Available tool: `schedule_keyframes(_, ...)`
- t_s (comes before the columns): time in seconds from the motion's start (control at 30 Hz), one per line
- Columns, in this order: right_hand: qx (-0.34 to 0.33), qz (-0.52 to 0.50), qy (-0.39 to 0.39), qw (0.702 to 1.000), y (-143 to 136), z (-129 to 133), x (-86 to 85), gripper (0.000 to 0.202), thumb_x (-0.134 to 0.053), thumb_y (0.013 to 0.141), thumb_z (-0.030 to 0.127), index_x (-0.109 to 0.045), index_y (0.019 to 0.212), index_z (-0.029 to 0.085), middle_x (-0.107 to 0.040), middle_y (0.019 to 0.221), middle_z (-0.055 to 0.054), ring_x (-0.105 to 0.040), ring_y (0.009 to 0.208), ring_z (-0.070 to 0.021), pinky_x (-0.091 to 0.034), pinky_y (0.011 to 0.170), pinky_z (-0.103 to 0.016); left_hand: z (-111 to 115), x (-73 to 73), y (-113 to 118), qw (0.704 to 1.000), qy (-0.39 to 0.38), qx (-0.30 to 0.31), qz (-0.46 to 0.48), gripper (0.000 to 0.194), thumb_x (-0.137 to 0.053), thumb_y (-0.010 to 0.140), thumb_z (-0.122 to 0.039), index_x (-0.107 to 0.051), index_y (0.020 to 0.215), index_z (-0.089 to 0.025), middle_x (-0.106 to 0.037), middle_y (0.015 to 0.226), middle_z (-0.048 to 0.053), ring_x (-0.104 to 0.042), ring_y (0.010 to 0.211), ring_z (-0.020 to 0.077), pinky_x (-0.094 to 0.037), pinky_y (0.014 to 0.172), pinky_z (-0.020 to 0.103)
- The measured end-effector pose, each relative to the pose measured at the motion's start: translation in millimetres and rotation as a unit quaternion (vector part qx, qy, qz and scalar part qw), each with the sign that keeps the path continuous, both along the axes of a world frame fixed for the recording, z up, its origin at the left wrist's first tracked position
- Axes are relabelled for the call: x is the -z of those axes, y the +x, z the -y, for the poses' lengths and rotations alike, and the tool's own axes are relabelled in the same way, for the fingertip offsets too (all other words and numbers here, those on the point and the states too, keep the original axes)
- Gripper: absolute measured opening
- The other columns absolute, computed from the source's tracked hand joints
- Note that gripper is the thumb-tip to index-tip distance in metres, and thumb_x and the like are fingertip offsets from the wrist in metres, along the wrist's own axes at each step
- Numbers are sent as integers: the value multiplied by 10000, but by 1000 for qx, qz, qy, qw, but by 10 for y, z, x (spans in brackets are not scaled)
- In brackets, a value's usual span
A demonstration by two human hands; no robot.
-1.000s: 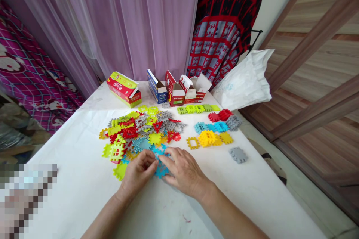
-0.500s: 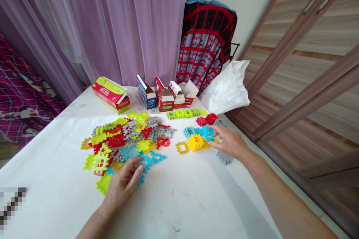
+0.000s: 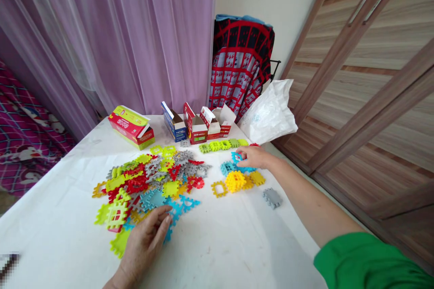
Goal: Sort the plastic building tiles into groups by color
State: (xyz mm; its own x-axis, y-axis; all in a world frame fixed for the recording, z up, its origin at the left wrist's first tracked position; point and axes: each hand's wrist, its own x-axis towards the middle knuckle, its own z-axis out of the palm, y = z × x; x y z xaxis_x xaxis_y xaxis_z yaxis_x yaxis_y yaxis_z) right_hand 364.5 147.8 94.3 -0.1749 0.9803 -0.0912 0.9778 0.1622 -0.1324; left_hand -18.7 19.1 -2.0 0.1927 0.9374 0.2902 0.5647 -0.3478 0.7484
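My right hand (image 3: pixel 255 157) reaches over the sorted pieces on the right, its fingers closed on a small blue interlocking plastic piece (image 3: pixel 236 157). Below it lie more blue pieces (image 3: pixel 228 168) and a group of yellow pieces (image 3: pixel 235 181). A grey notched piece (image 3: pixel 272 198) lies nearer to me, apart from the others. My left hand (image 3: pixel 146 239) rests at the front of a mixed heap of toothed pieces (image 3: pixel 137 184). Its fingers are loosely curled, with the thumb apart, beside some blue pieces (image 3: pixel 185 204); I see nothing gripped in it.
A row of lime-green pieces (image 3: pixel 224 145) lies farther back. Behind stand a red-and-yellow box (image 3: pixel 130 126), a blue box (image 3: pixel 174 122), a red box (image 3: pixel 195 126) and a white-and-red box (image 3: pixel 217 124). A white bag (image 3: pixel 269 113) sits at the table's right edge.
My right hand has moved away from me and left, from beside the yellow and blue pieces to behind the blue ones, with a blue piece. The left hand stays by the heap. The view has shifted.
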Motion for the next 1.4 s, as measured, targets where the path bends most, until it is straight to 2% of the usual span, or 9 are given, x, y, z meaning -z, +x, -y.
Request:
schedule_keyframes(0.17,11,152,13,988,224,-26,-143,485,-662,727,371,-608,1184,218,-690,1080,-71,-635,949,-241,-442,720,-283,3,-14,-5,999,36,6,-11,212,-534,865,-412,-613,1005,-275,-730,730,-22,-684,608,137,-530,549,173)
schedule_keyframes(0.3,-35,217,-4,976,416,22,-109,424,-655,745,327,-613,1150,208,-681,1107,-88,-627,997,-255,-442,772,-300,-2,-5,-7,998,47,18,-21,205,-546,861,-393,-623,1018,-286,-747,776,-29,-707,656,136,-542,587,161)
schedule_keyframes(0.53,-103,240,-18,965,443,6,77,421,-705,730,275,-615,1136,208,-662,1098,-82,-612,1029,-237,-437,826,-293,-19,11,0,997,68,14,-30,209,-543,862,-406,-623,1013,-285,-750,754,-34,-710,632,133,-544,566,154)
schedule_keyframes(0.9,-105,250,-31,962,376,17,63,471,-706,718,245,-611,1177,198,-662,1122,-100,-613,1030,-254,-460,810,-309,-13,-6,-1,997,71,8,-38,221,-545,855,-425,-633,1002,-285,-753,752,-31,-718,639,136,-546,565,149)
schedule_keyframes(1.0,-94,238,-25,966,348,34,-12,487,-698,725,237,-606,1203,211,-662,1135,-97,-615,1032,-255,-457,817,-312,-22,7,-7,997,69,11,-36,217,-550,852,-420,-633,1000,-285,-750,751,-32,-713,634,135,-544,564,152)
schedule_keyframes(1.13,-80,219,-5,972,313,103,-178,372,-626,768,192,-646,1138,227,-680,1099,-73,-622,1005,-238,-447,809,-300,-24,23,-8,999,45,7,-15,228,-553,845,-430,-637,989,-275,-746,748,-19,-708,642,143,-547,579,172)
schedule_keyframes(1.23,-72,153,52,984,164,265,-215,308,-563,829,221,-658,1120,255,-685,1095,-43,-623,990,-214,-445,794,-283,0,-3,4,1000,2,-3,28,240,-547,848,-437,-634,984,-259,-735,735,-11,-695,636,144,-546,570,188)
schedule_keyframes(1.3,-69,70,113,989,-47,434,-121,284,-517,875,245,-661,1119,259,-692,1084,-31,-630,965,-196,-451,785,-273,14,-48,9,996,-26,-19,78,261,-530,857,-448,-627,979,-239,-720,709,-5,-678,613,144,-544,553,204)
schedule_keyframes(1.4,-93,-82,192,973,-507,739,186,239,-488,905,242,-696,1022,246,-717,957,-29,-653,851,-171,-467,742,-260,-8,-122,-27,987,-33,-72,141,298,-521,853,-472,-618,959,-211,-682,670,0,-648,593,141,-535,536,222)
